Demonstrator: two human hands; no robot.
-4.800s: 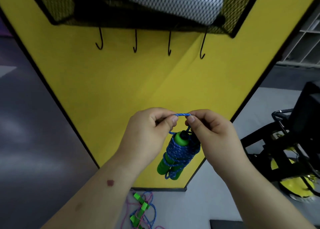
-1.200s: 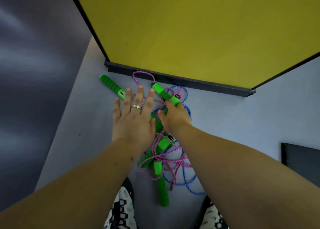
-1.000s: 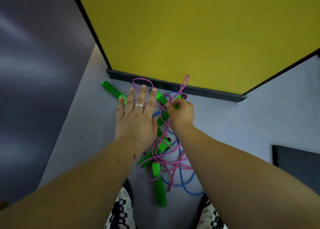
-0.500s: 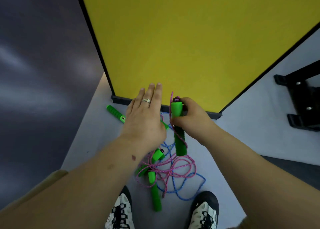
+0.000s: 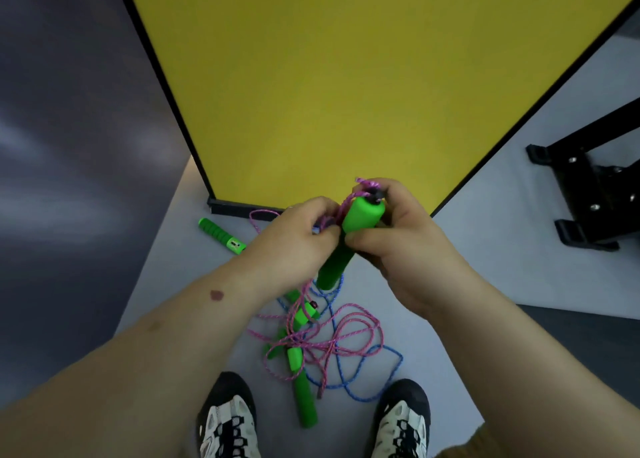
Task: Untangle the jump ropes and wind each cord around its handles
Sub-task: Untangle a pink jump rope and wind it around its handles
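My right hand (image 5: 398,246) grips a green jump-rope handle (image 5: 349,239), held up and tilted, its pink cord leaving the top end. My left hand (image 5: 294,246) pinches that pink cord (image 5: 337,208) right beside the handle. Below, on the grey floor, a tangle of pink cord (image 5: 332,343) and blue cord (image 5: 363,385) lies with several green handles in it; one handle (image 5: 303,385) points toward my feet. Another ribbed green handle (image 5: 221,236) lies apart at the left, near the panel's base.
A yellow panel (image 5: 346,77) with a black frame stands straight ahead. A black metal stand (image 5: 588,187) sits at the right. My two shoes (image 5: 228,423) are on the grey floor (image 5: 485,270) just below the tangle. A dark mat lies at the right.
My right hand has lifted the green handle higher off the floor pile. My left hand, open and flat before, has curled in and taken hold of the pink cord beside it.
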